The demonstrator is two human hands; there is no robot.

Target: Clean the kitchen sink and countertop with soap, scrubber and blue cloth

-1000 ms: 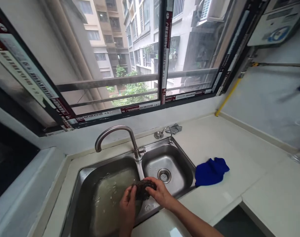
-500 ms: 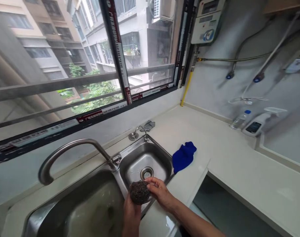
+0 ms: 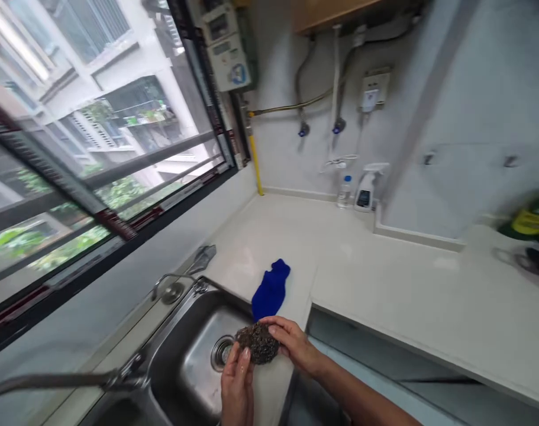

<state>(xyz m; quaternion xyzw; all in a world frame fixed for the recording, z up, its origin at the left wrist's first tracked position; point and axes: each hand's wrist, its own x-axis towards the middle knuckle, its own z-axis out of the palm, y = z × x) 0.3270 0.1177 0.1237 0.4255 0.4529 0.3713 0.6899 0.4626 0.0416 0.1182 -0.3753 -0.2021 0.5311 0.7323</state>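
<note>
Both hands hold a dark grey-brown steel wool scourer (image 3: 261, 343), a rough, rounded clump, above the edge of the small sink basin (image 3: 191, 355). My left hand (image 3: 237, 381) pinches its near left side, thumb and fingers bent. My right hand (image 3: 293, 343) grips its right side, with the thumb and fingertips on top. A blue cloth (image 3: 270, 291) lies crumpled on the counter just beyond the scourer. Below and left of it is the basin's round drain (image 3: 222, 353).
The faucet (image 3: 65, 381) reaches in from the lower left. A small curved spout (image 3: 174, 276) and a grey rag (image 3: 203, 259) are behind the basin. A water bottle (image 3: 344, 193) and a white spray bottle (image 3: 367, 190) stand by the far wall. The counter (image 3: 402, 278) has an open recess (image 3: 367, 340) at front.
The view has swung to the right, bringing in more counter and wall. Both hands still hold the scourer, now farther right over the basin edge; the left fingers show more on its near side.
</note>
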